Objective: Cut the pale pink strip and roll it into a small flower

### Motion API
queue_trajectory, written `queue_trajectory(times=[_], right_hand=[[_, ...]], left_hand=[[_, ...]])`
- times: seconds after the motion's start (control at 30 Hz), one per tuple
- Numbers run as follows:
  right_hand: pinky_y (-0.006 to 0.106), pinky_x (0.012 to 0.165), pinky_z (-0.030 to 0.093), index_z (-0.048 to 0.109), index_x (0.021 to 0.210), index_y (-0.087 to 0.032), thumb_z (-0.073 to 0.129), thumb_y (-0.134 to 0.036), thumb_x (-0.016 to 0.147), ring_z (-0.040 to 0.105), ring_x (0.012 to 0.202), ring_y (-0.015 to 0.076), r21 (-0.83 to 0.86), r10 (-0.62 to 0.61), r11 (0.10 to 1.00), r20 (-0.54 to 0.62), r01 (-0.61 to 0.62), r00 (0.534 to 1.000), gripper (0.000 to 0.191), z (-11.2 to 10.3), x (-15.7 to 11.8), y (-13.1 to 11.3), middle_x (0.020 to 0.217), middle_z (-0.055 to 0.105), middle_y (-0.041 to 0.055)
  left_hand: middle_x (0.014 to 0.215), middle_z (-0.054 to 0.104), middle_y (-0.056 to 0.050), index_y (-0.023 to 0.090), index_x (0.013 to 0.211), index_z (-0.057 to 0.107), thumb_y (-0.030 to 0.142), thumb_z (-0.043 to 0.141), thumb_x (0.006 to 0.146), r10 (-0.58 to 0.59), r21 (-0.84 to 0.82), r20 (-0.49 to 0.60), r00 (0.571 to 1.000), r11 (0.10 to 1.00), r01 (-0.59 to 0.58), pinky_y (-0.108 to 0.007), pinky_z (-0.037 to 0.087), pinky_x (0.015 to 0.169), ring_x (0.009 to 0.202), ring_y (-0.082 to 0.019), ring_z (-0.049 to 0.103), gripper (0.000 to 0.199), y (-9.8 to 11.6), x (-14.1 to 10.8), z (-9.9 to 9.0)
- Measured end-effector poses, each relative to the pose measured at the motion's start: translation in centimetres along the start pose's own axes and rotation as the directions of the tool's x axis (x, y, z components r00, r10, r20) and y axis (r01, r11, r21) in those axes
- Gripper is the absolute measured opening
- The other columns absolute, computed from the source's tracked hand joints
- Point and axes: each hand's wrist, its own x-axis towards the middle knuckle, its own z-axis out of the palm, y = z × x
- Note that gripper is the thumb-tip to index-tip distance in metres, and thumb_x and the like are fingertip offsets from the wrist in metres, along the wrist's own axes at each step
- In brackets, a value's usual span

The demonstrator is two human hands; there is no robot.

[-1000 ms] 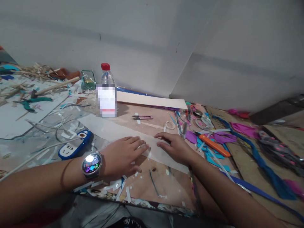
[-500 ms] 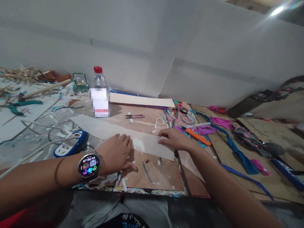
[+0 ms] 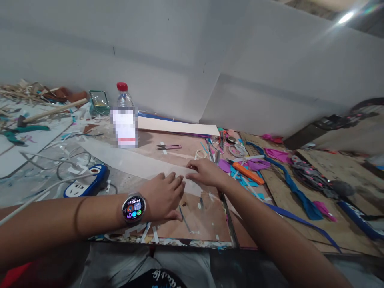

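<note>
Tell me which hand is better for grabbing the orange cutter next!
Probably the right hand: it is nearer the orange cutter. The left hand is farther away, by the white strip.

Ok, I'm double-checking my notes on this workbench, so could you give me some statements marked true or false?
1. The round smartwatch with a lit screen is on the left wrist. True.
2. The clear plastic bottle with a red cap lies on its side. False: the bottle stands upright.
3. The orange-handled cutter lies right of both hands. True.
4. The small purple-handled snips are in the right hand. False: the snips lie on the table.
</note>
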Motion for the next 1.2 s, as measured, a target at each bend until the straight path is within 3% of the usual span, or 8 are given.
queue_trajectory(times=[0.13,0.3,0.37,0.47,0.57,0.83,1.0,1.2], right_hand=[[0.025,0.057,0.036,0.076,0.075,-0.019,0.075,-0.030,0.082,0.063,0.065,0.0163,0.004,0.106,0.994,-0.025,-0.106,0.994,0.013,-0.2,-1.7,2.0,0.071,0.073,0.0026],[0.024,0.057,0.038,0.076,0.079,-0.018,0.073,-0.033,0.084,0.064,0.066,0.0168,0.041,0.175,0.984,-0.120,-0.171,0.977,0.016,0.7,-2.1,3.3,0.073,0.074,0.0028],[0.025,0.058,0.039,0.077,0.083,-0.019,0.072,-0.033,0.085,0.065,0.067,0.0167,0.061,0.168,0.985,-0.153,-0.160,0.974,0.015,1.1,-2.0,3.4,0.074,0.074,0.0024],[0.025,0.062,0.041,0.076,0.086,-0.019,0.071,-0.033,0.087,0.065,0.070,0.0164,0.092,0.127,0.990,-0.193,-0.111,0.973,0.015,1.6,-1.9,3.4,0.078,0.074,0.0022],[0.025,0.067,0.044,0.075,0.087,-0.019,0.070,-0.031,0.088,0.065,0.076,0.0164,0.119,0.078,0.992,-0.231,-0.051,0.970,0.013,1.9,-2.1,3.5,0.083,0.073,0.0025],[0.026,0.067,0.046,0.074,0.082,-0.019,0.071,-0.025,0.087,0.066,0.072,0.0158,0.168,0.101,0.985,-0.324,-0.048,0.941,0.008,2.4,-2.6,3.4,0.081,0.073,0.0026],[0.026,0.065,0.046,0.075,0.082,-0.019,0.072,-0.027,0.087,0.066,0.070,0.0162,0.171,0.138,0.982,-0.353,-0.081,0.926,0.010,2.5,-2.8,3.2,0.079,0.075,0.0028],[0.025,0.064,0.045,0.078,0.087,-0.022,0.071,-0.026,0.088,0.067,0.069,0.0146,0.175,0.114,0.983,-0.315,-0.061,0.942,0.008,2.3,-3.3,3.2,0.080,0.077,0.0002]], left_hand=[[0.144,0.054,-0.025,0.004,0.145,0.051,0.081,0.046,0.087,0.001,-0.003,-0.009,1.000,1.000,-0.001,-0.051,0.045,0.095,0.127,-0.041,0.051,0.096,0.2,0.2,-0.2],[0.133,0.061,-0.026,0.004,0.132,0.061,0.085,0.042,0.085,-0.063,-0.020,0.010,0.998,0.998,0.063,-0.053,0.045,0.091,0.111,-0.039,0.059,0.095,1.0,1.5,-0.8],[0.141,0.056,-0.027,0.004,0.134,0.061,0.084,0.039,0.087,-0.079,-0.016,-0.010,0.997,0.997,0.079,-0.056,0.042,0.097,0.117,-0.042,0.057,0.095,1.4,2.1,-0.5],[0.155,0.044,-0.029,0.001,0.148,0.046,0.083,0.034,0.089,-0.105,-0.048,-0.054,0.993,0.994,0.102,-0.060,0.031,0.111,0.137,-0.046,0.043,0.102,2.0,2.9,0.6],[0.158,0.040,-0.029,-0.001,0.153,0.039,0.083,0.027,0.091,-0.143,-0.131,-0.056,0.988,0.982,0.134,-0.060,0.027,0.114,0.144,-0.046,0.036,0.105,2.3,3.3,1.6],[0.142,0.057,-0.020,0.011,0.135,0.056,0.074,0.037,0.095,-0.142,-0.288,-0.097,0.985,0.951,0.109,-0.052,0.038,0.107,0.129,-0.037,0.051,0.078,1.3,4.0,1.0],[0.150,0.050,-0.017,0.017,0.128,0.060,0.070,0.041,0.096,-0.169,-0.319,-0.105,0.980,0.939,0.128,-0.053,0.039,0.108,0.132,-0.037,0.047,0.065,1.0,4.1,1.2],[0.153,0.050,-0.020,0.011,0.149,0.046,0.074,0.034,0.096,-0.169,-0.295,-0.108,0.980,0.947,0.131,-0.054,0.036,0.110,0.135,-0.038,0.046,0.083,0.9,4.2,1.6]])
